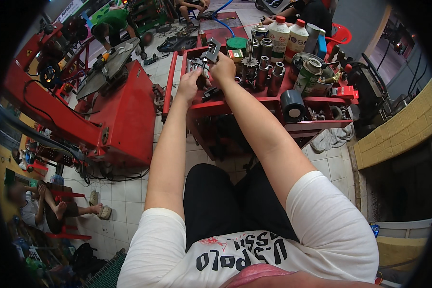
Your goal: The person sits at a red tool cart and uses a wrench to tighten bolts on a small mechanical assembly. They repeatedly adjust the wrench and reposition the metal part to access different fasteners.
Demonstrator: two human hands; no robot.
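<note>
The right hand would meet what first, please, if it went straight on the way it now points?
Beyond the grey metal tool it holds, the right hand would probably meet the small can first, though depth is unclear.

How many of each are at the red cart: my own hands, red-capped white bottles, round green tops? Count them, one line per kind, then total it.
Left hand and right hand: 2
Red-capped white bottles: 2
Round green top: 1
Total: 5
</note>
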